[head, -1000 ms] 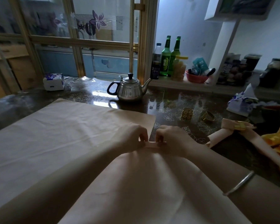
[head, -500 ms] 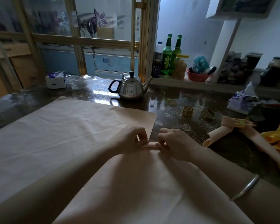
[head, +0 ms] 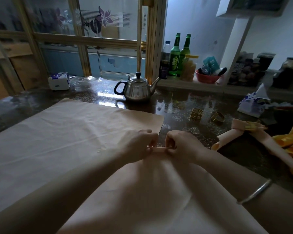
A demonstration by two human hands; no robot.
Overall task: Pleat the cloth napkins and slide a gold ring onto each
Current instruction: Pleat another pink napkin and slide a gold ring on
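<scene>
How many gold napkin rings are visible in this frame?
3: two loose gold rings on the table, a third ring around the finished pink napkin. Yellow napkins may hide more.

**Pleat raised again from the napkin**

Half a second ago the fingertips of the left hand (head: 139,144) and right hand (head: 181,146) lay nearly together on the napkin (head: 74,132), with little of the pleat (head: 157,149) showing. Now both hands pinch it up as a narrow pink ridge between them, much as it stood a second ago. The cloth on the near side of the ridge has drawn up into deeper folds running back toward the person.
</scene>
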